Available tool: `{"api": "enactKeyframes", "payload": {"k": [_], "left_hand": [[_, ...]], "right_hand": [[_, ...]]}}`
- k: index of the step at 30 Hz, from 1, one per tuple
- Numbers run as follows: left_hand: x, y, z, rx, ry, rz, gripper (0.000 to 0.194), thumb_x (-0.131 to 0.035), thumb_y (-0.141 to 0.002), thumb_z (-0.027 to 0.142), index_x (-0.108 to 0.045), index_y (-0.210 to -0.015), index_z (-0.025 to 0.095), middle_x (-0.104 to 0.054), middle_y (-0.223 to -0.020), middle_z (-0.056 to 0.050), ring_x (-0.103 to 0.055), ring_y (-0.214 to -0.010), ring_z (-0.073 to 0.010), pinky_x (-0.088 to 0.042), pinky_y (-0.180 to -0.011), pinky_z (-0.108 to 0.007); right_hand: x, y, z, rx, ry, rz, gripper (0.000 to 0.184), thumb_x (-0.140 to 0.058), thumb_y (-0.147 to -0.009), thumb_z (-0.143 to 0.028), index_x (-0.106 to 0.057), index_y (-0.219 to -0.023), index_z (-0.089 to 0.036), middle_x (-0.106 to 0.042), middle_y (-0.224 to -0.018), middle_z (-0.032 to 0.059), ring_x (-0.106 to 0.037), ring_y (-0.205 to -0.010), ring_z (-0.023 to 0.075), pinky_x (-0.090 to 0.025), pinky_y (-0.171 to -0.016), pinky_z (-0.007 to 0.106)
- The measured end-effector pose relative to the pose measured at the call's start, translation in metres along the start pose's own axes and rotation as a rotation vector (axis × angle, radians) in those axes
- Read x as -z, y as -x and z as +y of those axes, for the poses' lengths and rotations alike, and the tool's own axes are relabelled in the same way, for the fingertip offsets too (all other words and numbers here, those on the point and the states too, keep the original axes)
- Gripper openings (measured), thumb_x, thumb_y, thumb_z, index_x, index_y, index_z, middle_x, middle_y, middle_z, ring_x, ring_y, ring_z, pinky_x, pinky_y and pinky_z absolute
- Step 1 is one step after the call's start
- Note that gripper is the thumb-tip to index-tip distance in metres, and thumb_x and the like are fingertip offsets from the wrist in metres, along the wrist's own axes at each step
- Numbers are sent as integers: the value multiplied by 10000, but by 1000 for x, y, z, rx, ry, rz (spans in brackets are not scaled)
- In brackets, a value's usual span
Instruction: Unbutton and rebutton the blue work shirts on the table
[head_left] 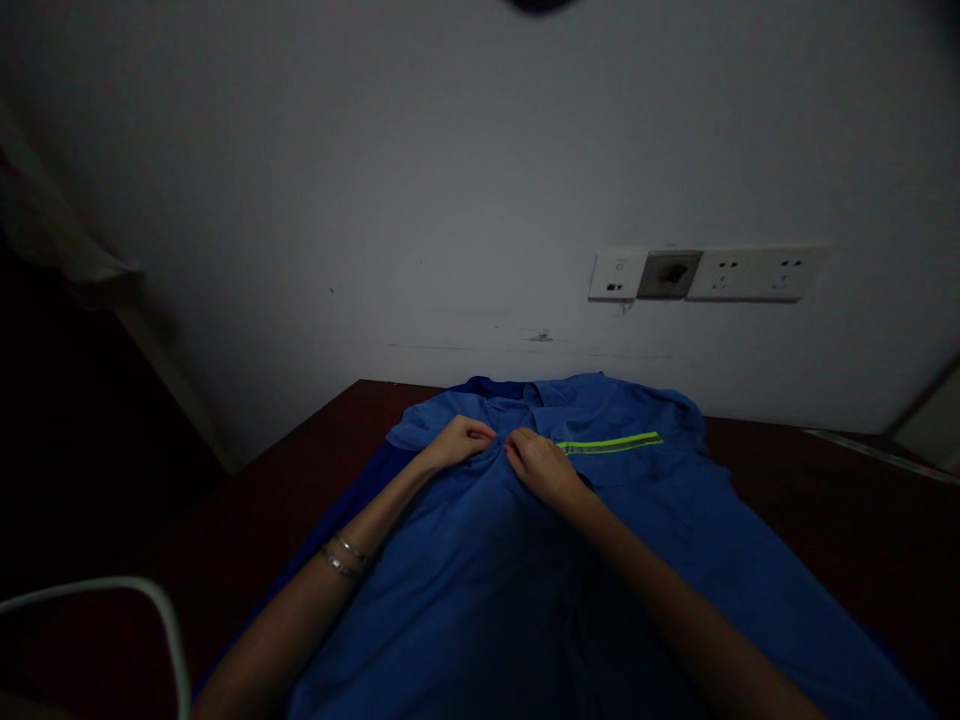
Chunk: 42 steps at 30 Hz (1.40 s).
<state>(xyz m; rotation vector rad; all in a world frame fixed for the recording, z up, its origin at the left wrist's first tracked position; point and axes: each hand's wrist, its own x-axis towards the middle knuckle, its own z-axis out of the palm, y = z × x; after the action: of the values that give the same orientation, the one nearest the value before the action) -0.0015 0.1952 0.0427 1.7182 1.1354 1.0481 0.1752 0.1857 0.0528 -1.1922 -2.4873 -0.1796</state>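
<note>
A blue work jacket (pixel 660 520) with a yellow-green and grey reflective strip (pixel 611 445) lies spread out in front of me. My left hand (pixel 461 441) pinches the cloth near the upper middle of its front, fingers closed. Just to the right, my right hand (pixel 544 465) is closed on the same area, its fingertips almost meeting the left ones. Folds run down from between the hands. Whatever small part sits under the fingertips is too dark to make out. Two silver bracelets (pixel 343 555) circle my left wrist.
The jacket rests on a dark reddish-brown table (pixel 322 440) against a white wall (pixel 390 200). Switch and socket plates (pixel 754 275) are on the wall at right. A white cable (pixel 161 610) curves at lower left. A flat strip (pixel 885 452) lies at the table's right.
</note>
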Motion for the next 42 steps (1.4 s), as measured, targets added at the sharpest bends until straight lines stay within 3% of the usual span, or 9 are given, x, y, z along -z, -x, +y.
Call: {"api": "enactKeyframes", "payload": {"k": [14,23,27,30,33,35,38,42], "left_hand": [[-2,-3,-9,-226,-192,86,140,-564,-697,201,-661,-762,124,-639,-749,-42,-562,-722,-138,-424,-686,-220],[-14,4,-4,-357,-389,128,143,-504,-763,194,-637,-787,145,-597,-781,-44,-530,-764,-143,-398,-707,-233],[-15,8,-5,-415,-501,143,148,-470,-791,193,-611,-809,151,-576,-790,-46,-516,-759,-143,-390,-715,-242],[-16,12,-3,-460,-638,118,184,-417,-828,209,-591,-857,159,-556,-823,-57,-506,-775,-147,-384,-720,-244],[-18,15,-3,-513,-815,108,233,-356,-859,232,-574,-893,156,-543,-843,-72,-500,-799,-158,-381,-719,-250],[-18,16,-3,-554,-924,105,262,-324,-871,238,-567,-897,144,-541,-845,-84,-497,-814,-168,-381,-716,-258],[-17,16,-5,-603,-1042,99,292,-287,-881,228,-561,-894,130,-542,-850,-96,-495,-813,-171,-385,-707,-264],[-16,16,-9,-654,-1137,90,295,-269,-880,186,-557,-913,129,-547,-865,-99,-498,-821,-166,-391,-696,-254]], "right_hand": [[-2,1,1,30,6,3,253,-286,-899,-242,-521,-936,-156,-568,-909,82,-565,-814,157,-380,-700,238],[-14,0,6,-15,-170,65,203,-347,-871,-192,-546,-876,-151,-584,-885,66,-543,-858,135,-371,-757,224],[-6,-4,7,-50,-235,54,158,-433,-804,-185,-588,-812,-158,-609,-790,41,-556,-745,130,-385,-690,216],[10,-7,11,-155,-232,172,139,-490,-753,-228,-599,-799,-155,-601,-725,34,-545,-676,137,-396,-653,228],[21,-10,17,-124,-266,329,222,-501,-755,-269,-597,-911,-143,-603,-819,55,-547,-718,137,-410,-714,242],[20,-11,19,-77,-325,283,259,-519,-750,-284,-606,-946,-139,-614,-881,68,-561,-751,142,-420,-743,250],[11,-10,19,-85,-418,94,281,-517,-759,-311,-631,-948,-137,-637,-934,85,-588,-771,160,-448,-714,255],[3,-7,19,-156,-588,-147,341,-448,-799,-353,-610,-1029,-159,-641,-956,72,-549,-470,96,-435,-432,208]]}}
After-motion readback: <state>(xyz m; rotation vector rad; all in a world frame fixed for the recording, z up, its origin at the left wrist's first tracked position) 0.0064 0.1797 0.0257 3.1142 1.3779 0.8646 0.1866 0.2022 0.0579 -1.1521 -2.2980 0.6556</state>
